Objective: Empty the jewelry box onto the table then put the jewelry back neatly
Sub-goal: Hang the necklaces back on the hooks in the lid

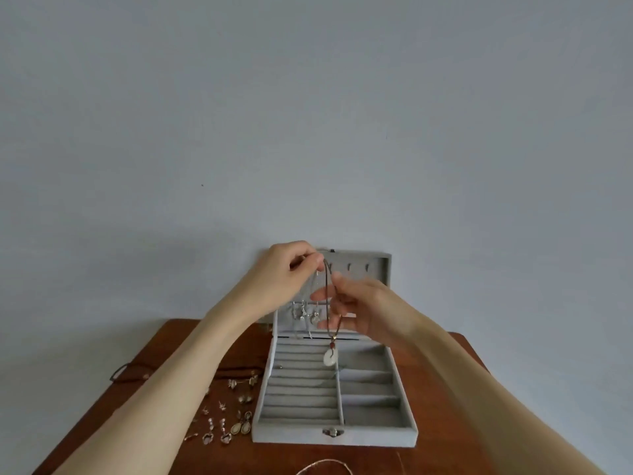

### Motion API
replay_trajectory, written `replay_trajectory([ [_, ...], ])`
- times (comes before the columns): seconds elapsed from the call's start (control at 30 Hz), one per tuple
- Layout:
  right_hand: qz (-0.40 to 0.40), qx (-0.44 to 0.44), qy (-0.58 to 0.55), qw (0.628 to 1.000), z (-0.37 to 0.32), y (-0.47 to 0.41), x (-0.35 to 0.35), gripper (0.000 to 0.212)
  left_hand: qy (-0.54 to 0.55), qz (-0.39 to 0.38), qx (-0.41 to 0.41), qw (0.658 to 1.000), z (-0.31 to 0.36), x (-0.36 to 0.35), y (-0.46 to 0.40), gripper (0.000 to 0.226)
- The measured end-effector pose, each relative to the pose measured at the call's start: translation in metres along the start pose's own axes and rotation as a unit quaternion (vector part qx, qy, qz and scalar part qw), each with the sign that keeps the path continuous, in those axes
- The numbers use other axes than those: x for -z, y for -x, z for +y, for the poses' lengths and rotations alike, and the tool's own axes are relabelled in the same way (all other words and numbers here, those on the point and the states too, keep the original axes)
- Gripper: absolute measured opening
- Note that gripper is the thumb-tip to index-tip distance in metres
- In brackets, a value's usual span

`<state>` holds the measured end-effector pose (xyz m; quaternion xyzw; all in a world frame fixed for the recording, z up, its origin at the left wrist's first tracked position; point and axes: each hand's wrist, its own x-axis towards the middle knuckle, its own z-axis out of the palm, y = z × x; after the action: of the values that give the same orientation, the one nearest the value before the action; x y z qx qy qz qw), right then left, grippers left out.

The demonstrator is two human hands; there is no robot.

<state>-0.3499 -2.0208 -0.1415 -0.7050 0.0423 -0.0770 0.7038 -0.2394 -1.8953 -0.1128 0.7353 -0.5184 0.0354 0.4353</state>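
Left hand [293,265] pinches the brown cord necklace [327,296] up at the jewelry box [334,392] lid hooks, right hand [356,313] fingers loosely steadying it (pendant dangles over the tray), so loop one hook before letting go.

Grey jewelry box [334,434] on a reddish-brown table [442,375], brown-corded necklace [328,303] bearing a white pendant [330,357]

Brown wooden table [445,450] against plain pale grey wall [308,114].
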Motion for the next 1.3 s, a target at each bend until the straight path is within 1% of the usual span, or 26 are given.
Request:
replay_trajectory([
  [0.07, 0.040, 0.031, 0.091, 0.995, 0.004, 0.003, 0.005, 0.032, 0.000, 0.013, 0.001, 1.000, 0.003, -0.017, -0.004, 0.018],
  [0.1, 0.061, 0.043, 0.108, 0.991, 0.007, 0.003, 0.009, 0.032, 0.004, 0.018, 0.003, 1.000, 0.002, -0.024, -0.006, 0.018],
  [0.13, 0.077, 0.046, 0.091, 0.992, 0.009, 0.002, 0.012, 0.032, 0.010, 0.020, 0.006, 1.000, -0.001, -0.031, -0.008, 0.016],
  [0.2, 0.102, 0.028, -0.001, 0.994, 0.013, 0.000, 0.020, 0.030, 0.012, 0.017, 0.017, 1.000, -0.010, -0.040, -0.012, 0.015],
  [0.23, 0.117, 0.015, -0.025, 0.993, 0.015, -0.002, 0.023, 0.031, 0.003, 0.015, 0.021, 1.000, -0.015, -0.044, -0.014, 0.016],
  [0.27, 0.138, 0.005, -0.017, 0.990, 0.018, -0.004, 0.028, 0.031, -0.013, 0.010, 0.025, 1.000, -0.021, -0.047, -0.015, 0.018],
  [0.33, 0.185, -0.005, 0.091, 0.978, 0.023, -0.011, 0.036, 0.030, -0.060, -0.009, 0.026, 0.998, -0.032, -0.053, -0.018, 0.019],
  [0.4, 0.215, -0.009, 0.214, 0.953, 0.025, -0.019, 0.042, 0.027, -0.099, -0.020, 0.033, 0.994, -0.043, -0.060, -0.021, 0.021],
  [0.47, 0.238, -0.009, 0.289, 0.927, 0.026, -0.028, 0.045, 0.025, -0.135, -0.009, 0.049, 0.990, -0.053, -0.068, -0.026, 0.030],
  [0.53, 0.265, -0.006, 0.323, 0.908, 0.025, -0.038, 0.046, 0.024, -0.162, 0.009, 0.065, 0.985, -0.060, -0.073, -0.032, 0.038],
  [0.67, 0.338, 0.022, 0.343, 0.876, 0.024, -0.061, 0.044, 0.037, -0.173, 0.095, 0.079, 0.977, -0.061, -0.081, -0.045, 0.049],
  [0.73, 0.377, 0.022, 0.338, 0.862, 0.022, -0.071, 0.044, 0.043, -0.166, 0.131, 0.102, 0.972, -0.058, -0.083, -0.052, 0.052],
  [0.8, 0.402, 0.019, 0.333, 0.853, 0.022, -0.077, 0.043, 0.051, -0.171, 0.151, 0.141, 0.963, -0.054, -0.086, -0.058, 0.050],
  [0.9, 0.420, 0.012, 0.315, 0.851, 0.025, -0.084, 0.044, 0.055, -0.169, 0.151, 0.192, 0.955, -0.049, -0.092, -0.061, 0.043],
  [1.03, 0.426, -0.018, 0.263, 0.866, 0.037, -0.083, 0.045, 0.052, -0.109, 0.121, 0.263, 0.951, -0.053, -0.101, -0.057, 0.042],
  [1.1, 0.427, -0.039, 0.210, 0.879, 0.044, -0.081, 0.043, 0.050, -0.063, 0.099, 0.299, 0.947, -0.052, -0.105, -0.055, 0.041],
  [1.17, 0.425, -0.064, 0.133, 0.893, 0.050, -0.078, 0.041, 0.042, -0.005, 0.084, 0.339, 0.937, -0.049, -0.107, -0.052, 0.040],
  [1.2, 0.422, -0.073, 0.099, 0.898, 0.052, -0.075, 0.040, 0.035, 0.058, 0.078, 0.358, 0.928, -0.048, -0.108, -0.049, 0.040],
  [1.23, 0.419, -0.079, 0.078, 0.901, 0.054, -0.072, 0.039, 0.029, 0.143, 0.067, 0.380, 0.912, -0.048, -0.108, -0.044, 0.038],
  [1.3, 0.411, -0.074, 0.089, 0.904, 0.063, -0.065, 0.037, 0.026, 0.307, 0.038, 0.423, 0.852, -0.047, -0.108, -0.031, 0.033],
])
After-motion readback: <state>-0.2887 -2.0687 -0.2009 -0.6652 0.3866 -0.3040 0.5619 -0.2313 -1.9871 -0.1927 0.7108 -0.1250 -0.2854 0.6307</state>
